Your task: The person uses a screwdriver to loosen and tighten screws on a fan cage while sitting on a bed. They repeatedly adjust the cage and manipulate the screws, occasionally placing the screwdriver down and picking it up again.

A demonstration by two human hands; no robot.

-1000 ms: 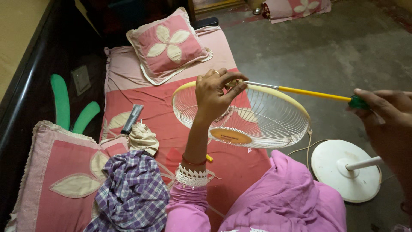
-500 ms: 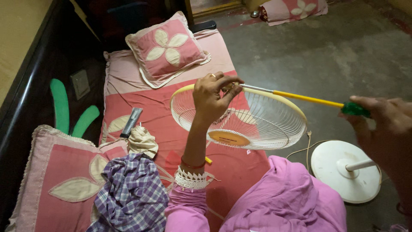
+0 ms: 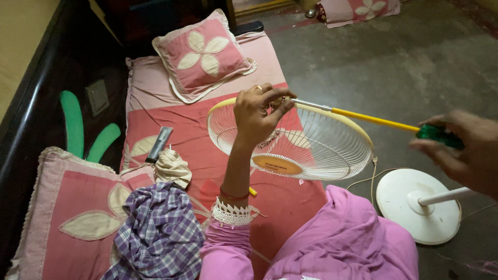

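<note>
A round white wire fan guard (image 3: 316, 150) with a cream rim and an orange centre disc hangs over the red bed. My left hand (image 3: 257, 114) pinches its far rim, fingers closed around the spot where the tool's tip meets it. A long screwdriver (image 3: 368, 119) with a yellow shaft and green handle runs from that spot to the right. My right hand (image 3: 461, 150), blurred, grips the green handle.
The fan's round white base (image 3: 415, 199) and pole stand on the grey floor at right, a cord trailing from it. On the bed lie pink flower cushions (image 3: 205, 52), a checked purple cloth (image 3: 158, 233), a dark flat tool (image 3: 160, 143) and a beige bundle (image 3: 173, 167).
My right hand has shifted slightly on the screwdriver handle and looks blurred with motion. My left hand keeps its pinch on the guard rim; the guard stays put.
</note>
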